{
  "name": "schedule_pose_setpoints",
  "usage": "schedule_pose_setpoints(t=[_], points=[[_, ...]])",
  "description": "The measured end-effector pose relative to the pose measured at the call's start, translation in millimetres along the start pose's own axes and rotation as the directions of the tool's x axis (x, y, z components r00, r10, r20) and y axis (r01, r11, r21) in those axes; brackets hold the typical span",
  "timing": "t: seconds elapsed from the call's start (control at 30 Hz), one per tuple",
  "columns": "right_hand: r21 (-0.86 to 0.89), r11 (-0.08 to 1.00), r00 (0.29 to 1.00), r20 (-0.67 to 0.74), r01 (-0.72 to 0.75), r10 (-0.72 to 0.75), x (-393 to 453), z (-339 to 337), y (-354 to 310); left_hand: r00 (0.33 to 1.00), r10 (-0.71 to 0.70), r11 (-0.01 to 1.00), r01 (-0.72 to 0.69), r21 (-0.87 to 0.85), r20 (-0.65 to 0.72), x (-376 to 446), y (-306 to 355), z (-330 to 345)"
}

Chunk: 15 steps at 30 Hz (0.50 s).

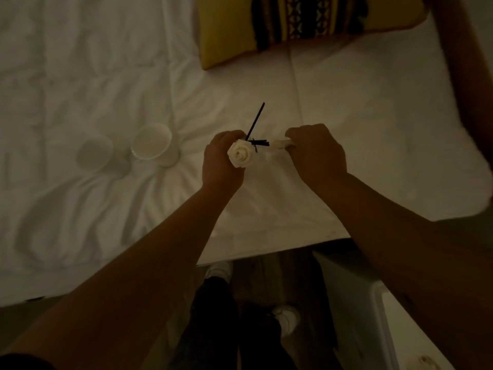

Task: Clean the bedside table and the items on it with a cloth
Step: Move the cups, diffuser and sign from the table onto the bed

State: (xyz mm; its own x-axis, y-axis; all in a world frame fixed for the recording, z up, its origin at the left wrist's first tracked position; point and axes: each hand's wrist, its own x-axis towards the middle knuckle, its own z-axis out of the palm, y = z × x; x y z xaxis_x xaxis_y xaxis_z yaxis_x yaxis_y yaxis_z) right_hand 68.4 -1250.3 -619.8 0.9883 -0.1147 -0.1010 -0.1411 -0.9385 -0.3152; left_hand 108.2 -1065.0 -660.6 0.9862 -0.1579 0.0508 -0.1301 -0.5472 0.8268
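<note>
Currently, left hand: we see it gripping the white rose and dark sticks.
Right hand: at 3 o'clock, pinching a cloth.
Handling: we judge them light, fragile; hold low.

Both my bare forearms reach forward, my left hand curled around a rose and dark sticks, my right hand pinching a cloth beside it

Lying across most of the dim view, a white, wrinkled bed. Resting at 1 o'clock, a yellow patterned pillow. Showing at 6 o'clock, wooden floor. Standing at 5 o'clock, white furniture, only partly seen.
</note>
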Motion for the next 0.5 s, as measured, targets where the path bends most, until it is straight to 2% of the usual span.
schedule_pose_setpoints(t=[0.1, 0.23, 0.33, 0.4, 0.5], points=[[-0.002, 0.999, 0.998, 0.036, 0.046, -0.046, 15, 12, -24, 0.998, -0.064, 0.998, 0.064, -0.023, 0.011, 4, -22, -15], [-0.018, 0.997, 0.995, 0.063, 0.077, -0.076, 33, 26, -44, 0.998, -0.070, 0.997, 0.070, 0.015, -0.004, 12, -44, -23], [-0.043, 0.997, 0.994, 0.095, 0.065, -0.060, 42, 35, -49, 0.994, -0.096, 0.995, 0.096, 0.009, -0.043, 19, -53, -26], [-0.066, 0.997, 0.992, 0.121, 0.050, -0.042, 46, 40, -51, 0.990, -0.141, 0.989, 0.140, -0.036, -0.026, 21, -58, -27], [-0.095, 0.995, 0.989, 0.145, 0.037, -0.023, 48, 43, -54, 0.989, -0.144, 0.990, 0.144, 0.004, 0.014, 21, -61, -25]])
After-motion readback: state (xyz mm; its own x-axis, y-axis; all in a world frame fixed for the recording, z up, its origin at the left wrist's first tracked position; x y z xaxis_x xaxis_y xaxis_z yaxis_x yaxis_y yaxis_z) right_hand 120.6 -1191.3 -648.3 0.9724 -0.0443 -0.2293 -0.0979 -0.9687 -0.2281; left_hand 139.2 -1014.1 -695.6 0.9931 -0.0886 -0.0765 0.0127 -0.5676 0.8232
